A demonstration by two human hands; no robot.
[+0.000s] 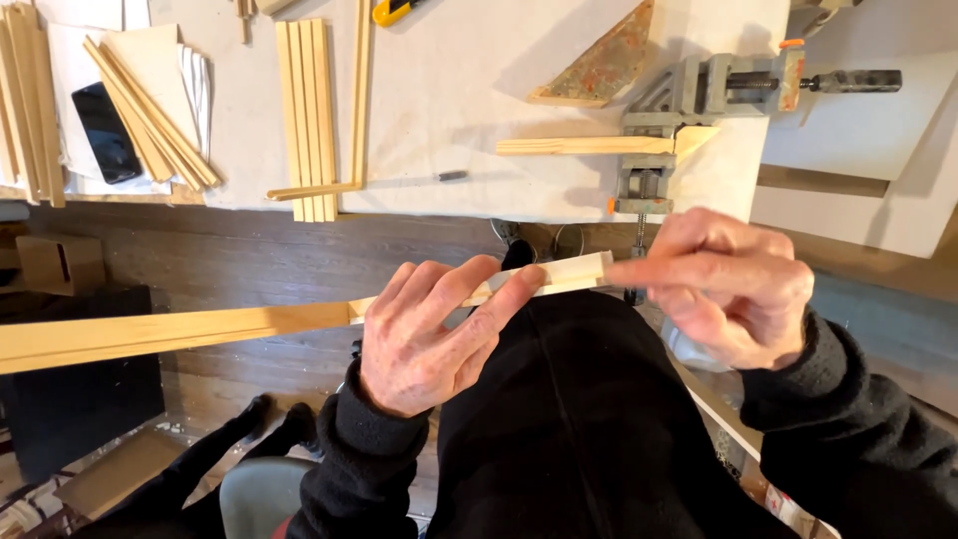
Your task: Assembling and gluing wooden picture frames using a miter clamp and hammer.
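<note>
Nearest, over a black-clothed lap, the left hand [424, 334] is closed around a long pale wooden strip [180, 332], fingers curled over it near its right end; the strip runs off to the left edge; the right hand [723, 284] has its fingers drawn together, the forefinger tip touching the strip's cut end; beyond, on the white counter [449, 90], a metal corner clamp [689, 110] grips a short wooden strip [584, 146]; farther left lie bundled wooden slats [307, 115] and a black phone [105, 132].
</note>
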